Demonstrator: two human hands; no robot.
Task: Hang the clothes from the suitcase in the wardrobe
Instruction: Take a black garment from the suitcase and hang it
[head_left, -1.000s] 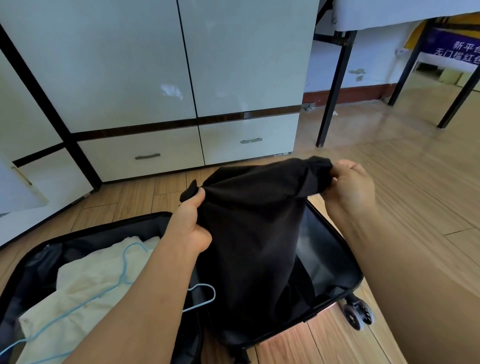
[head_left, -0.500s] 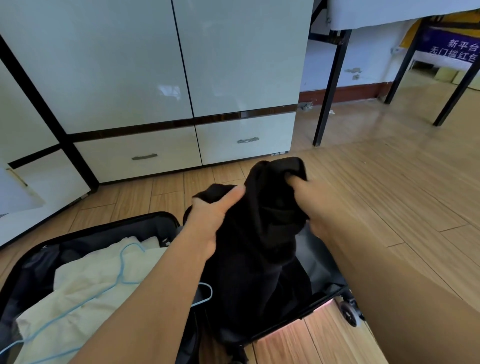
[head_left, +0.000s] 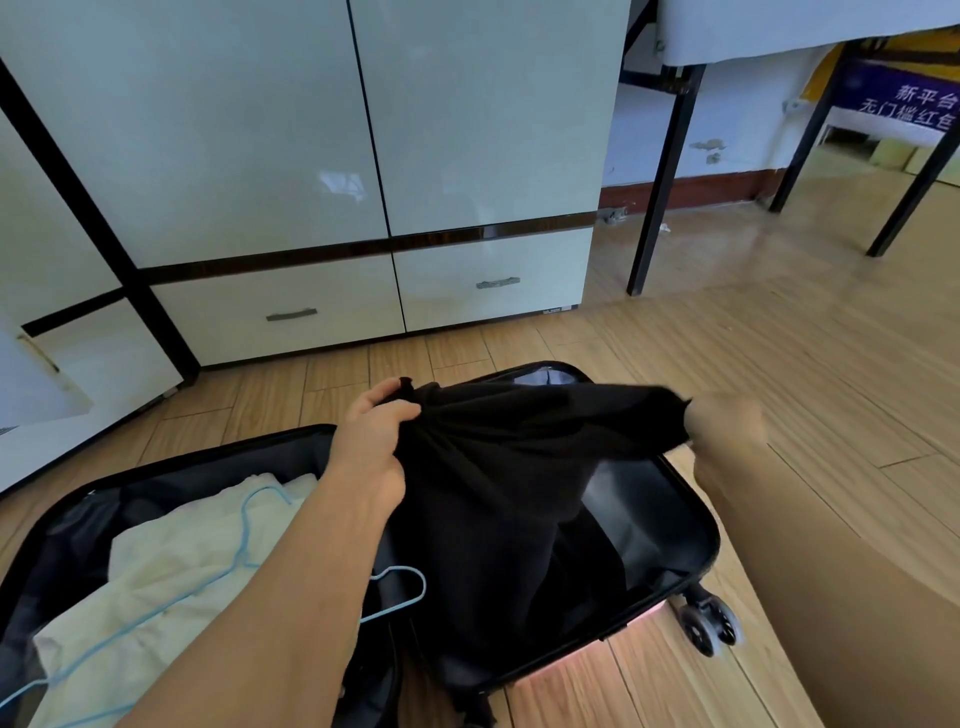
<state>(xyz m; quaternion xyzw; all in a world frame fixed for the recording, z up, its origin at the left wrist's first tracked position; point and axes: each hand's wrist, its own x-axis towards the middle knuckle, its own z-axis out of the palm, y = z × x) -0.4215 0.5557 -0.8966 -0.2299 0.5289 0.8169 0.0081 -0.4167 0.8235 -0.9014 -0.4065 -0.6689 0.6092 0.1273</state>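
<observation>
Left hand (head_left: 375, 441), frame centre: fingers (head_left: 387, 397) curled over and pinching one bunched end of the black garment (head_left: 498, 493). Right hand (head_left: 727, 423), centre right, blurred: gripping the garment's other end, finger position not discernible. Garment stretched between both hands, rest hanging into the right half of the open black suitcase (head_left: 691, 566) at lower frame; cream clothing (head_left: 171, 566) and light-blue hangers (head_left: 244, 545) in left half, white wardrobe (head_left: 291, 156) across upper frame.

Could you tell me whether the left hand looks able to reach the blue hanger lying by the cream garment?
Probably yes, once it lets go: the left hand grips the black garment, but the blue hanger lies uncovered in the suitcase just below that forearm.
</observation>
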